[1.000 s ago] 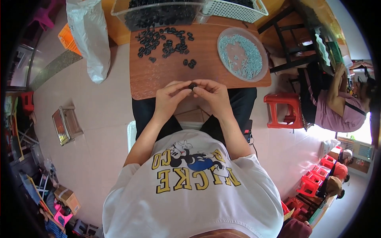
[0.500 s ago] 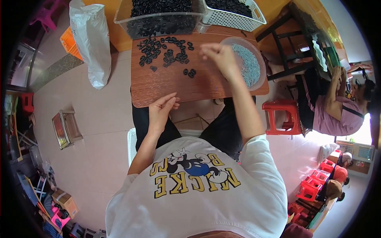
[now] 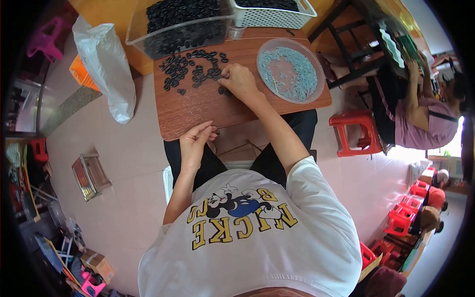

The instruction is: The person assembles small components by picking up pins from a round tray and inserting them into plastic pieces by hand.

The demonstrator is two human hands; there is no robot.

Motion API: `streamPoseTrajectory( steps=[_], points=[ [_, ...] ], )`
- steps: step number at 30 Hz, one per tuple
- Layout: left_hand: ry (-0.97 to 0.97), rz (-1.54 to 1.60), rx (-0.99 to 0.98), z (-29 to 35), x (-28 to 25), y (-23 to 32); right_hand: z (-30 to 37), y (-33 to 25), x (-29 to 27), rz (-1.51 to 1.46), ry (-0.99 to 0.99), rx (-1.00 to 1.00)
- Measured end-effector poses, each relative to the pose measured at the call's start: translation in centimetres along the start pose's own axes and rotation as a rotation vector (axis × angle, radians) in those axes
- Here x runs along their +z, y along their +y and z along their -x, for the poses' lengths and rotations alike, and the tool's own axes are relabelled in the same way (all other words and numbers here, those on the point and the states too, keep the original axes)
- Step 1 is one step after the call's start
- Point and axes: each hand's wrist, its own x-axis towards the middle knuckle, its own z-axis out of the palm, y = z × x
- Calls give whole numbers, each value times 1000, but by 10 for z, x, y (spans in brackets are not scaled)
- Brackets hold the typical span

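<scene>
My right hand (image 3: 239, 81) reaches over the wooden board (image 3: 185, 111) with its fingertips pinched together at the right side of the loose black oval pieces (image 3: 178, 72). Whatever those fingertips hold is too small to make out. Near the board's front edge, my left hand (image 3: 194, 144) is closed in a pinch, and its grip on anything tiny cannot be told. Beside my right wrist, a round clear bowl (image 3: 322, 79) carries many small light-blue pieces (image 3: 302, 67). One or two black ovals (image 3: 222, 90) lie partly covered by my right hand.
Beyond the board stand a clear bin (image 3: 178, 32) and a white perforated basket (image 3: 272, 21), both filled with black pieces. A white bag (image 3: 111, 74) is at the left. Red stools (image 3: 356, 131) and a seated person (image 3: 425, 119) are at the right.
My right hand has moved left and down, from beside the bowl to the black pieces. My left hand stays near the front edge. The whole view has shifted slightly.
</scene>
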Motion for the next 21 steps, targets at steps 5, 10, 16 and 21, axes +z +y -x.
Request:
streamPoseTrajectory(
  steps=[5,10,16,21],
  points=[
    [-16,-33,16,-2,9,4,10,2,-12,-254,76,-14],
    [-23,-89,53,-13,33,30,65,2,-51,-650,184,71],
    [-174,-532,250,-60,104,74,164,36,-58,-1250,70,305],
    [-377,-953,405,-134,170,55,213,74,-22,-1582,-52,571]
  ],
)
